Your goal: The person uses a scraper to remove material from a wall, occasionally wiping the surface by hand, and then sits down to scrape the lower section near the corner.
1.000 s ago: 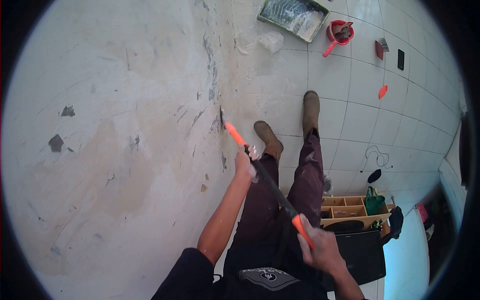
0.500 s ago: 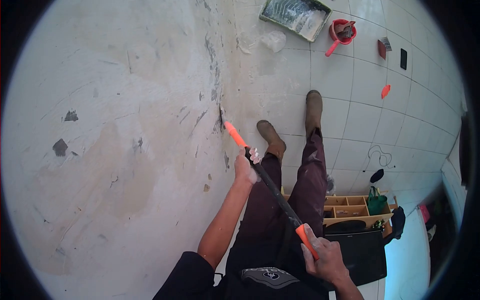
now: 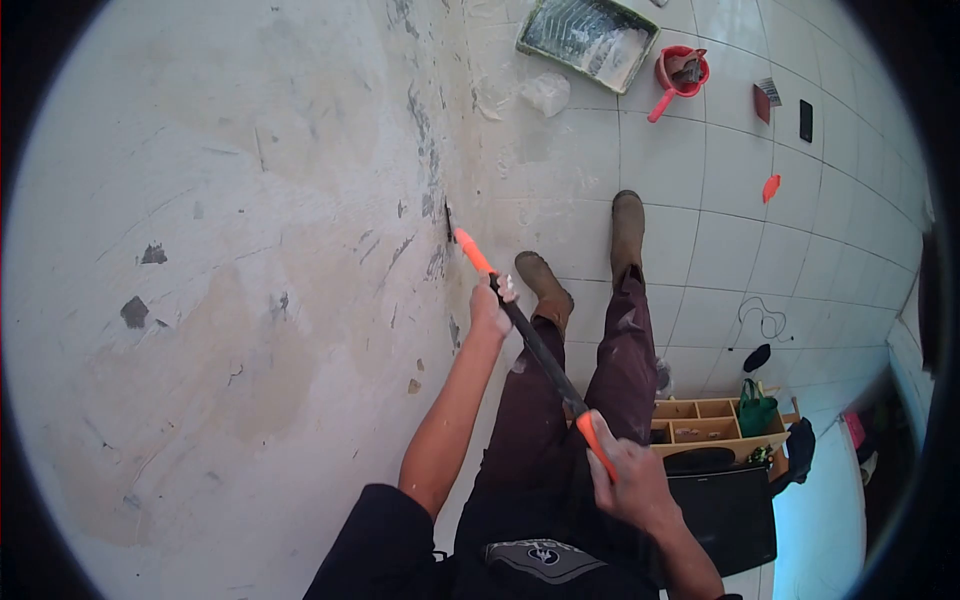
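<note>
A long-handled scraper [image 3: 541, 350], black with orange ends, runs slantwise between my two hands. My left hand [image 3: 490, 306] is wrapped round its shaft just below the upper orange section, with whitish residue on the fingers. Lower down, my right hand [image 3: 632, 484] grips the orange end of the handle. The thin dark blade [image 3: 449, 218] is at the patchy white wall [image 3: 300, 180], close to the corner where dark grey marks run. Its exact contact with the surface is hard to see.
On the tiled floor [image 3: 665, 240] are a paint tray [image 3: 585, 45], a crumpled plastic bag [image 3: 546, 94], a red dipper [image 3: 682, 72] holding tools, a red-handled scraper [image 3: 764, 103] and a black phone [image 3: 806, 121]. A wooden organizer [image 3: 700, 420] and a black screen-like panel [image 3: 722, 515] are near my legs.
My right hand has moved up and left with the handle's end. The blade has shifted slightly up along the wall. My left hand keeps its grip on the shaft.
</note>
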`<state>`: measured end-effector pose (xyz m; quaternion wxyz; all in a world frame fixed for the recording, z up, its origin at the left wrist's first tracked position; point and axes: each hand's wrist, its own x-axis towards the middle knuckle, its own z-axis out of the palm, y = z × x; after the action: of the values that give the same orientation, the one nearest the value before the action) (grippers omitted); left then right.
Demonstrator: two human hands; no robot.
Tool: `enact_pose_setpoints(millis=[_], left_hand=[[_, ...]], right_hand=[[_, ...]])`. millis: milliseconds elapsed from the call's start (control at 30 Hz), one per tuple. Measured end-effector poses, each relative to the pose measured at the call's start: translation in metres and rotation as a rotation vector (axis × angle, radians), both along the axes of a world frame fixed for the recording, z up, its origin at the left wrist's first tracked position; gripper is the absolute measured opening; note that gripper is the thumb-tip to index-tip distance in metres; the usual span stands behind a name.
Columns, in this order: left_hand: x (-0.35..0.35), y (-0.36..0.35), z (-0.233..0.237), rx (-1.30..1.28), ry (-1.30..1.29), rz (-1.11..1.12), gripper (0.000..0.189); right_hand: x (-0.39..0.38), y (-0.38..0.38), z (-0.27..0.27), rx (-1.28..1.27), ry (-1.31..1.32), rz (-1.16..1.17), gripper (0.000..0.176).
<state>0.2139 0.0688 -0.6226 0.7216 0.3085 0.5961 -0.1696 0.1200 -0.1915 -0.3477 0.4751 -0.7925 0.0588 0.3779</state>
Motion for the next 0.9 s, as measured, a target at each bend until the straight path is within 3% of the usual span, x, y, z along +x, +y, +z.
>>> enact_pose_setpoints(millis=[67, 267, 433, 500, 567, 633, 700, 800, 900], left_hand=[[0.016, 0.003, -0.030, 0.008, 0.018, -0.031, 0.033], [0.024, 0.005, -0.052, -0.006, 0.031, 0.000, 0.032], [0.046, 0.004, -0.133, 0.025, 0.057, -0.065, 0.035], [0.055, -0.013, -0.137, 0.035, 0.062, -0.063, 0.035], [0.065, -0.036, -0.127, 0.172, 0.176, -0.336, 0.024], [0.077, -0.046, -0.121, 0.120, 0.120, -0.262, 0.024], [0.057, -0.046, -0.095, 0.081, 0.134, -0.188, 0.025], [0.068, -0.072, -0.054, -0.115, -0.048, -0.126, 0.030], [0.084, -0.114, 0.021, -0.119, -0.066, -0.065, 0.029]], right_hand=[[0.009, 0.010, -0.026, -0.026, -0.071, -0.004, 0.063], [0.030, 0.000, -0.036, -0.008, -0.040, -0.031, 0.057], [0.045, 0.000, -0.107, 0.006, -0.041, -0.033, 0.059], [0.064, 0.003, -0.127, -0.037, 0.086, 0.030, 0.060], [0.065, 0.034, -0.181, -0.041, 0.009, -0.018, 0.060], [0.078, 0.040, -0.201, -0.065, -0.068, -0.050, 0.061], [0.072, 0.032, -0.183, -0.065, -0.076, -0.078, 0.062], [0.099, -0.029, -0.132, -0.017, -0.070, -0.127, 0.060], [0.099, -0.075, -0.081, 0.034, -0.025, -0.164, 0.057]])
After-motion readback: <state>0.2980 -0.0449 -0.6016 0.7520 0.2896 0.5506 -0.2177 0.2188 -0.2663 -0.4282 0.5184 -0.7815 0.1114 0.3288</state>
